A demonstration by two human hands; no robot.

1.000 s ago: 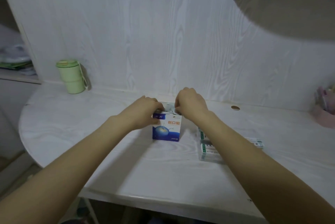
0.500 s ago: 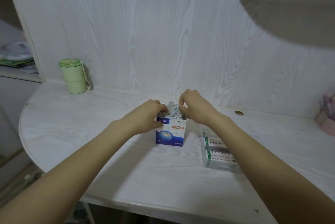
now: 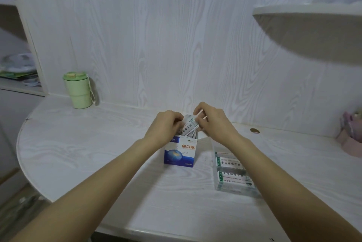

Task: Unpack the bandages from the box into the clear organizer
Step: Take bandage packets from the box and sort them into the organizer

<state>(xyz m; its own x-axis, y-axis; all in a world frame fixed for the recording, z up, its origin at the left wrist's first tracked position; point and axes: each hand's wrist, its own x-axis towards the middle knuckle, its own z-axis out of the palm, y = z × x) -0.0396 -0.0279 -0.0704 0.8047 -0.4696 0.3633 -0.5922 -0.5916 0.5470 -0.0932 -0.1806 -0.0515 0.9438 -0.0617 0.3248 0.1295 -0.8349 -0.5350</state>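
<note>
Broadly, a white wood-grain table [image 3: 98, 153] with a rounded edge is seen against a wall [image 3: 156, 36] of the same pale grain, with a curved shelf [image 3: 305, 11] projecting at upper right. On the table, right of centre, a clear rectangular organizer [image 3: 233, 173] is laid flat; white packets with green print are seen inside it, partly hidden by the right forearm. Just left of it, apart, a small cardboard box [image 3: 180, 153] is stood upright, printed blue and white with red characters, its top open. A bundle of paper-wrapped bandages [image 3: 189, 127] is seen tilted and partly raised out of the box mouth, the lower ends still inside. The left hand [image 3: 164, 128] is curled around the bundle's left side at the box's top edge; whether the box itself is also gripped cannot be told. The right hand [image 3: 212, 123] is closed narrowly on the bundle's upper end, pinched between thumb and fingers. At the back left a pale green lidded cup [image 3: 78, 90] with a strap is stood by the wall. A pink holder [image 3: 350, 141] is cut off at the right edge.
</note>
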